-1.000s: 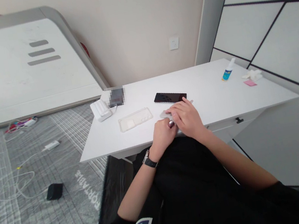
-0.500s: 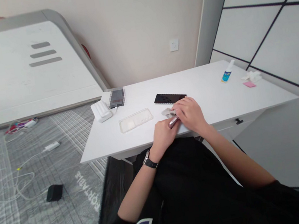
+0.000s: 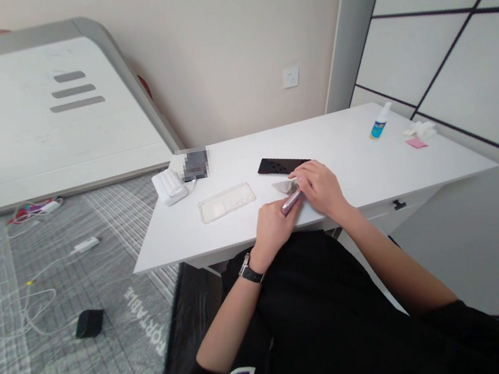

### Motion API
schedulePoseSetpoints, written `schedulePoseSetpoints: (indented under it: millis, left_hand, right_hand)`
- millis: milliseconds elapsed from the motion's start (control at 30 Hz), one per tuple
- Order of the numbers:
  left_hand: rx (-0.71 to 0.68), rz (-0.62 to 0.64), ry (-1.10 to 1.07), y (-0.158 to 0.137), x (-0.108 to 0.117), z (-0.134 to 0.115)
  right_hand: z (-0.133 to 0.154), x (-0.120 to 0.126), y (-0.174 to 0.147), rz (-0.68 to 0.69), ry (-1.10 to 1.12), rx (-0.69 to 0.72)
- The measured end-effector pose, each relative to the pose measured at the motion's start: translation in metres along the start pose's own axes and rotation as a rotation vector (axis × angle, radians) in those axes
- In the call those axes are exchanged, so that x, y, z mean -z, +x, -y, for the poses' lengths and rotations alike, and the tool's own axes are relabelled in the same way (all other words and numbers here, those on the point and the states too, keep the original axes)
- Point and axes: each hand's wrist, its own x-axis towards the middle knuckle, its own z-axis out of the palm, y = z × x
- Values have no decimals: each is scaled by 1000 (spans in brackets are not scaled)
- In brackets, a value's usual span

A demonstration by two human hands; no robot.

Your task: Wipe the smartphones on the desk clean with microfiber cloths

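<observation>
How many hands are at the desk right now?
2. The left hand is at the front edge of the desk, holding a slim pinkish object; the right hand is just to its right, by the grey cloth. No other hand shows.

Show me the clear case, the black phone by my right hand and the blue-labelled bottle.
Clear case (image 3: 228,202), head view: middle of its panel.
Phone (image 3: 279,166), head view: its black screen.
Bottle (image 3: 378,127), head view: its label.
</observation>
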Motion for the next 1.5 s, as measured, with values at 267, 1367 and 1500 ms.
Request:
schedulePoseSetpoints:
  millis: [267, 1367, 1500]
  left_hand:
    - [11, -4, 0, -1, 0, 1]
    - [47, 10, -10, 0, 1, 0]
    - [58, 11, 9, 2, -1, 4]
  right_hand:
    - [13, 2, -12, 70, -13, 87]
    - [18, -6, -15, -16, 16, -2]
    - [32, -8, -22, 69, 11, 135]
